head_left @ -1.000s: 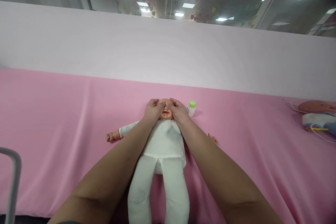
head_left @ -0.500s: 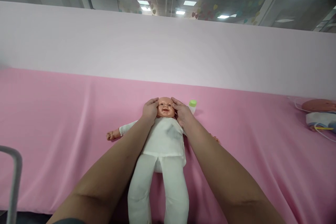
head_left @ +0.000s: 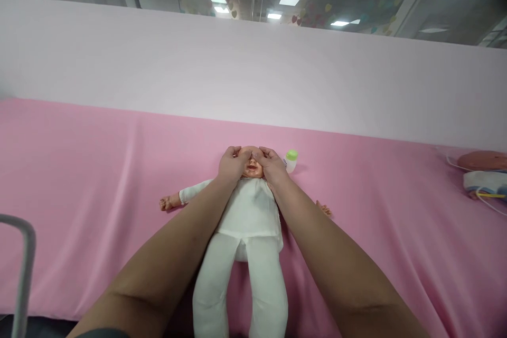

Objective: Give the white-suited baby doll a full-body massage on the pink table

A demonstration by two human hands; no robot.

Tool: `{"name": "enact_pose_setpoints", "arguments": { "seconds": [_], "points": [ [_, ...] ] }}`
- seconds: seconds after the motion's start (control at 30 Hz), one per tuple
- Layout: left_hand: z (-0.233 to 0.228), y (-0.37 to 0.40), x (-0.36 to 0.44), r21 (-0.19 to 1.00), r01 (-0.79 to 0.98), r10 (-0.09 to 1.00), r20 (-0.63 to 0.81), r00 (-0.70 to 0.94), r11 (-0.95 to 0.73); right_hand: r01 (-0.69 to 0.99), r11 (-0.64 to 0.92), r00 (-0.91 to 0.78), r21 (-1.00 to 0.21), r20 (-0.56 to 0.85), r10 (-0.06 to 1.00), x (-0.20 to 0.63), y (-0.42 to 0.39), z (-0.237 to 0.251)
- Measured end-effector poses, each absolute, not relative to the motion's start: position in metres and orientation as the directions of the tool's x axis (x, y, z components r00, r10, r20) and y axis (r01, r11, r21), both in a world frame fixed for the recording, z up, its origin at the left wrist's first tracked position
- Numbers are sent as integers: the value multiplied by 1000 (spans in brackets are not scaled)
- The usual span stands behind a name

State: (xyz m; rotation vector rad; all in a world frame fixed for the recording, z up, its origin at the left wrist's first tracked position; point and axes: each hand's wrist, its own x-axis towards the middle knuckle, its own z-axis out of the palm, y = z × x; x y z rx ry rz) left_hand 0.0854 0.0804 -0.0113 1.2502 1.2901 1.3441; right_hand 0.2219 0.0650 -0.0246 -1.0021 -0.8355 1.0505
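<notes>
A baby doll (head_left: 253,208) in a white top and trousers lies on its back on a pink sheet (head_left: 99,185). My left hand (head_left: 232,165) cups one side of the doll's head, and my right hand (head_left: 273,165) cups the other. Both thumbs rest on the face over the eyes, their tips almost meeting between the brows. The mouth and chin show below them. Beside my right hand stands a small bottle (head_left: 291,161) with a green cap, partly covered by that hand. The doll's arms stretch out sideways, one mostly hidden under my right forearm.
Behind the pink sheet rises a pale wall panel (head_left: 253,74), with glass above it. At the far right lies a second doll-like figure (head_left: 481,160) with white and blue cloth and a cord. A grey metal rail (head_left: 26,269) curves up at the left edge.
Both thumbs have moved inward from the sides of the doll's head onto its eyes. The view has shifted slightly; the doll and bottle stay in place.
</notes>
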Motion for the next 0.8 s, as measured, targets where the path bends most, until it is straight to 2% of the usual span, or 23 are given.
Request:
{"name": "enact_pose_setpoints", "arguments": {
  "seconds": [0.1, 0.27, 0.47, 0.6, 0.8],
  "points": [
    [-13, 83, 88, 992, 42, 983, 123, -139, -118, -339, 156, 283, -928, 58, 957, 223, 65, -24],
    [-17, 88, 85, 992, -109, 993, 50, -109, -62, -471, 32, 188, -882, -65, 980, 230, 60, -19],
    [-17, 86, 81, 976, -215, 995, 14, -98, -35, -504, 5, 96, -864, -50, 994, 237, 53, -17],
    [-18, 81, 81, 977, -201, 997, 58, -59, -69, -473, 42, 84, -880, 2, 996, 231, 49, -14],
    [-19, 79, 80, 991, -111, 996, 75, -52, -80, -310, 132, 213, -941, 66, 975, 221, 53, -14]
  ]
}}
